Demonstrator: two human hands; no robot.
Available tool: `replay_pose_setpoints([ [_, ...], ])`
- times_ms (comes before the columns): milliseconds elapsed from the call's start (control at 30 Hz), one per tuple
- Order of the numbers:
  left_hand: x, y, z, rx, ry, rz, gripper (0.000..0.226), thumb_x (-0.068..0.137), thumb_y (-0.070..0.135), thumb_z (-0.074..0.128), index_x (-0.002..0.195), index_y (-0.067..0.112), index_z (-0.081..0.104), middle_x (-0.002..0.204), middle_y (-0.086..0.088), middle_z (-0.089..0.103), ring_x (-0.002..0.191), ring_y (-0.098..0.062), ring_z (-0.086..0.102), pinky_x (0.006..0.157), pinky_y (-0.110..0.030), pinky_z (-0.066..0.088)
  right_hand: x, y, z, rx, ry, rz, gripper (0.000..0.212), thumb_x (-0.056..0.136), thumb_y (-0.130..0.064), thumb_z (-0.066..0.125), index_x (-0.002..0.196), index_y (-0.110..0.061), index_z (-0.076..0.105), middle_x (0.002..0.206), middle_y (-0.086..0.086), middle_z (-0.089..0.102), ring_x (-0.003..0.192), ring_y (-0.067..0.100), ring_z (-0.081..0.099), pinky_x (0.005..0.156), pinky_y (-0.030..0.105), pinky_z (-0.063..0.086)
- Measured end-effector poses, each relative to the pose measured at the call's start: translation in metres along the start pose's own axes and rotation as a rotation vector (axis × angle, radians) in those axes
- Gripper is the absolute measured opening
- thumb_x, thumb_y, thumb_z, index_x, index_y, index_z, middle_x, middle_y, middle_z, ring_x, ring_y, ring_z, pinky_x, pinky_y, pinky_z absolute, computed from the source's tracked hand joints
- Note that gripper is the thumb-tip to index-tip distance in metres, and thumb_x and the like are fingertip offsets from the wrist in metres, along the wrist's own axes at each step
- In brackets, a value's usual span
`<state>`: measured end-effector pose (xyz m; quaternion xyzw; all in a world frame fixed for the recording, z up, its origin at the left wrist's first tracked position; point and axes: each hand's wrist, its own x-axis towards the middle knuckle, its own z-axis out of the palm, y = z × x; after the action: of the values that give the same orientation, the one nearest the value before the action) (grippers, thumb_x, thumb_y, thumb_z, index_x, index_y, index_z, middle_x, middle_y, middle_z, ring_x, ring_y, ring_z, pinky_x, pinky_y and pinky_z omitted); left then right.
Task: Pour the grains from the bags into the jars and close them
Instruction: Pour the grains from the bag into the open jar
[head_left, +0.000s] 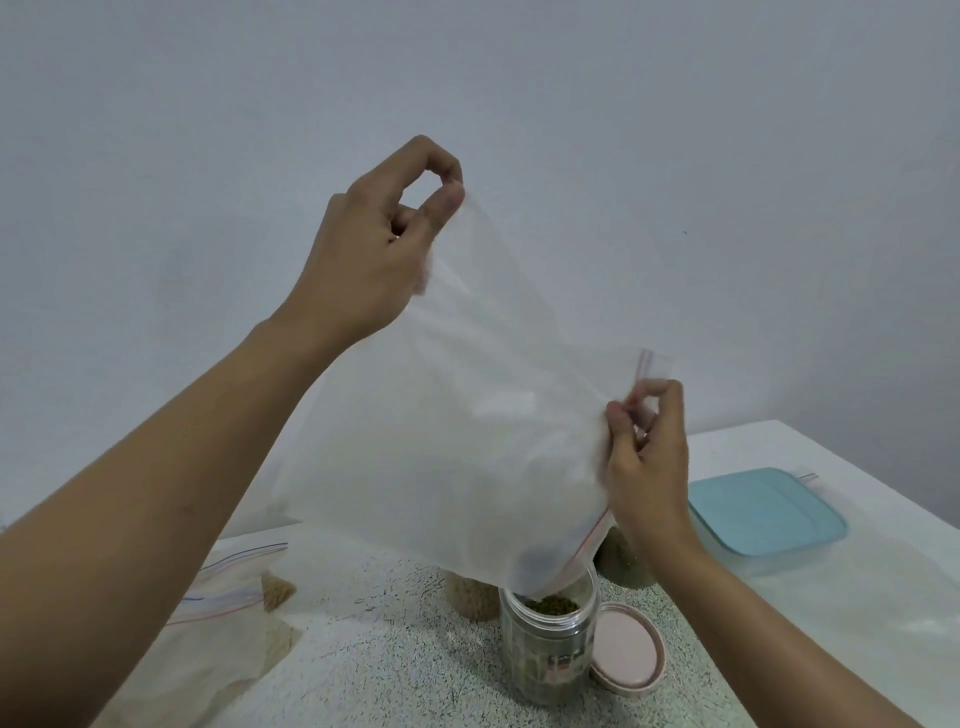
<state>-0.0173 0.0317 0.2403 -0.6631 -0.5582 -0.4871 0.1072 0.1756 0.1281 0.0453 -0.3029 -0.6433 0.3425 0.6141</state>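
Note:
A large clear zip bag (467, 415) hangs upside down, its red-striped mouth dipping into an open clear jar (548, 649) that holds green grains. My left hand (374, 244) pinches the bag's bottom corner high up between thumb and forefinger. My right hand (647, 457) pinches the bag's zip edge lower on the right, just above the jar. The bag looks almost empty. A pink round lid (626, 649) lies flat on the table right of the jar.
Another zip bag with pale grains (228, 618) lies at the left on the speckled table (389, 675). Two more jars stand behind, one with beige grains (470, 597), one greenish (623, 561). A blue-lidded container (763, 514) sits at the right on the white surface.

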Motion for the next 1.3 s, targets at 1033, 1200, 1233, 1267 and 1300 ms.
replay_pose_setpoints([
  [1033,-0.115,-0.061,-0.013,-0.002,-0.201,-0.229,0.03,0.098,0.045,0.063,0.079,0.023,0.072,0.055,0.008,0.048,0.049,-0.004,0.04,0.048,-0.014,0.029,0.005,0.027,0.004,0.082,0.026,0.117,0.02,0.108,-0.022,0.047,0.097,-0.037,0.04,0.072,-0.011,0.055,0.058,0.009,0.042,0.054,0.028,0.037],
  [1200,-0.101,-0.048,0.001,-0.017,-0.234,-0.158,0.027,0.095,0.039,0.059,0.078,0.019,0.069,0.052,0.013,0.044,0.044,-0.005,0.032,0.045,-0.018,0.024,0.015,0.039,0.009,0.058,0.079,0.169,0.014,0.109,-0.021,0.044,0.102,-0.031,0.038,0.075,-0.005,0.051,0.059,0.009,0.04,0.06,0.033,0.035],
  [1233,-0.099,-0.047,0.004,-0.014,-0.234,-0.141,0.027,0.095,0.039,0.059,0.079,0.02,0.069,0.053,0.013,0.048,0.044,-0.004,0.034,0.046,-0.017,0.025,0.017,0.039,0.01,0.058,0.093,0.183,0.014,0.109,-0.02,0.044,0.102,-0.03,0.038,0.076,-0.006,0.052,0.058,0.007,0.041,0.06,0.031,0.036],
  [1267,-0.097,-0.047,0.004,-0.028,-0.199,-0.145,0.026,0.095,0.038,0.059,0.079,0.019,0.069,0.056,0.014,0.051,0.046,-0.003,0.037,0.047,-0.016,0.026,0.018,0.039,0.01,0.062,0.104,0.193,0.015,0.109,-0.02,0.044,0.101,-0.031,0.038,0.076,-0.006,0.053,0.058,0.006,0.041,0.059,0.03,0.036],
  [1300,-0.095,-0.048,0.003,-0.04,-0.165,-0.155,0.027,0.096,0.038,0.06,0.08,0.019,0.069,0.059,0.014,0.053,0.049,-0.003,0.04,0.049,-0.016,0.028,0.018,0.038,0.01,0.064,0.101,0.19,0.018,0.109,-0.02,0.044,0.099,-0.033,0.037,0.077,-0.005,0.054,0.058,0.007,0.041,0.059,0.03,0.037],
])
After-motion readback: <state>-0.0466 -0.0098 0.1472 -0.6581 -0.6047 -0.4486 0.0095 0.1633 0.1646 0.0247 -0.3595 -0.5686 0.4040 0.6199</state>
